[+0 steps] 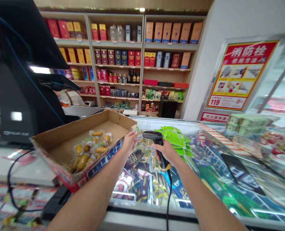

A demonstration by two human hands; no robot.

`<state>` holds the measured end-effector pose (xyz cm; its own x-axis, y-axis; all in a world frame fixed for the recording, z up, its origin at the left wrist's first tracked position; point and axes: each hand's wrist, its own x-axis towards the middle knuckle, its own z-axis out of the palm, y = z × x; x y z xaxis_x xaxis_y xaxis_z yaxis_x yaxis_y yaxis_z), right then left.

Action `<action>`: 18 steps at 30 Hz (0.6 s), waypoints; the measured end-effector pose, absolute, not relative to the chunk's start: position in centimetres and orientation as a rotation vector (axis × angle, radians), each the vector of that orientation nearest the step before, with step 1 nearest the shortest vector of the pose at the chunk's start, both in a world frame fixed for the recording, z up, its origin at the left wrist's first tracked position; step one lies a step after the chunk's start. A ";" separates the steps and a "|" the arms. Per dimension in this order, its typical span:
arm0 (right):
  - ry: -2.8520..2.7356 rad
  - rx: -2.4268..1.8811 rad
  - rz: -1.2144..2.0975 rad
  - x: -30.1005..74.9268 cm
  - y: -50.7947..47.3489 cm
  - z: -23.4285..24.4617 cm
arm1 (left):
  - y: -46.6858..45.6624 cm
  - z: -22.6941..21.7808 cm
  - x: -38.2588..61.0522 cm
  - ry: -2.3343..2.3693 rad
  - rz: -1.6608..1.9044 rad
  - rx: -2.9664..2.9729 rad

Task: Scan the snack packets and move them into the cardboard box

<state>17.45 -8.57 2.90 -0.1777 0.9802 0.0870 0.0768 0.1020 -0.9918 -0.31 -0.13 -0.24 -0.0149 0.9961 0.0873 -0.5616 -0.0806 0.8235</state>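
Beside the box [48, 138] of snack packets [91, 150], left fingers [131, 137] tight on 1 packet [137, 129], right fingers [157, 149] around scanner [153, 135].

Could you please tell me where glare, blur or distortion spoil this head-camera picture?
Head view: the wide-angle lens bows the shelves; light glares off the freezer glass; the left and right edges smear, while the barcode scanner and snack packet are fairly sharp.

Black scanner [153, 136], brown cardboard box [60, 136], yellow snack packets [89, 150].
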 end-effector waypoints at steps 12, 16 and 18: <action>-1.006 -0.955 1.028 18.6 -7.5 4.0 | 0.5 1.7 4.3 1.238 1.331 1.253; -0.965 -0.927 1.018 18.9 -7.3 4.1 | 0.6 3.9 5.8 1.512 1.132 1.578; -0.961 -0.921 1.012 18.9 -7.2 4.0 | 0.9 5.3 5.6 1.674 1.014 1.781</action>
